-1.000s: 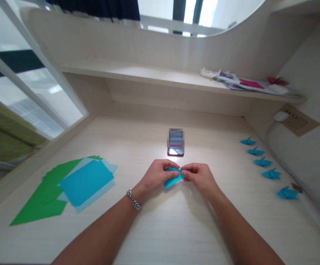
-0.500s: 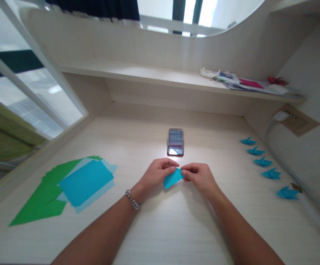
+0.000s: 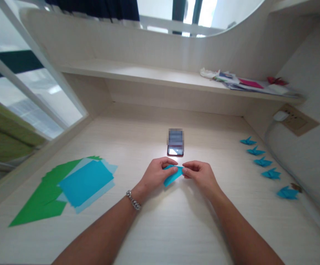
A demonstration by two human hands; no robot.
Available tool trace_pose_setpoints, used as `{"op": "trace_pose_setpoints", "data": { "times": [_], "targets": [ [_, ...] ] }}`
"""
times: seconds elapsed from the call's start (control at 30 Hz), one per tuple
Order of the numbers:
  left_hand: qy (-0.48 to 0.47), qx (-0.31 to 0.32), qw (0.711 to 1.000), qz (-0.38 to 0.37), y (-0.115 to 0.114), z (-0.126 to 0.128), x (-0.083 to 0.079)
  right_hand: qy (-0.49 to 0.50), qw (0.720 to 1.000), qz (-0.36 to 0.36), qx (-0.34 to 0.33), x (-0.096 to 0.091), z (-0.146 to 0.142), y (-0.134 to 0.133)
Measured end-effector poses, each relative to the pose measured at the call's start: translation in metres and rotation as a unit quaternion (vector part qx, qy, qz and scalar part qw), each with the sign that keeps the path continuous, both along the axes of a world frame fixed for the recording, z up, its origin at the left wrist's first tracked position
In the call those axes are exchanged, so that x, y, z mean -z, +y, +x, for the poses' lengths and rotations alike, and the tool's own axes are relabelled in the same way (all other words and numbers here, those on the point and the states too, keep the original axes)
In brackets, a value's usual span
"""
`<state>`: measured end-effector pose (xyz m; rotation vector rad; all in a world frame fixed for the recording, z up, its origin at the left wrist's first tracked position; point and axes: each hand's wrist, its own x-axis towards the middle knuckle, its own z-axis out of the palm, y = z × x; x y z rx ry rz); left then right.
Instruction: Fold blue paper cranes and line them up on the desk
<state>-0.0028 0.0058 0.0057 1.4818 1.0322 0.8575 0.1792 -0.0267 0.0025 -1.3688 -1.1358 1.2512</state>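
A small, partly folded blue paper (image 3: 173,175) is held just above the desk between both hands. My left hand (image 3: 155,174) pinches its left side with thumb and fingers closed; a metal bracelet (image 3: 133,200) sits on that wrist. My right hand (image 3: 200,176) pinches the paper's upper right corner, fingers curled. The paper's lower left tip sticks out below my left thumb.
A phone (image 3: 175,142) lies just beyond the hands. Blue sheets (image 3: 86,181) over green sheets (image 3: 42,200) lie at the left. Several folded blue paper figures (image 3: 263,161) line the right side. A shelf (image 3: 160,77) holds papers (image 3: 238,82); a wall socket (image 3: 296,119) with cable is right.
The blue paper went from flat and open half a second ago to narrower, its top edge folded over. Both hands shifted slightly up, fingertips closer together.
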Motion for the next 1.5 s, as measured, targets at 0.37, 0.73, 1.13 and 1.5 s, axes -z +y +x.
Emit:
{"op": "trace_pose_setpoints", "data": {
  "times": [0.37, 0.73, 1.13, 1.5],
  "targets": [
    [0.034, 0.052, 0.998, 0.021, -0.003, 0.002, -0.001, -0.058, 0.994, 0.089, -0.006, 0.004, -0.001, -0.001],
    [0.016, 0.063, 0.998, 0.022, -0.003, 0.003, 0.001, -0.008, 0.995, 0.099, 0.017, 0.003, -0.002, -0.002],
    [0.034, 0.057, 0.997, 0.033, -0.004, 0.002, -0.001, 0.052, 0.996, 0.070, 0.020, -0.003, -0.002, -0.002],
    [0.045, 0.062, 0.997, 0.028, -0.002, 0.000, -0.001, 0.082, 0.996, 0.039, 0.003, -0.006, -0.002, -0.003]
  ]
}}
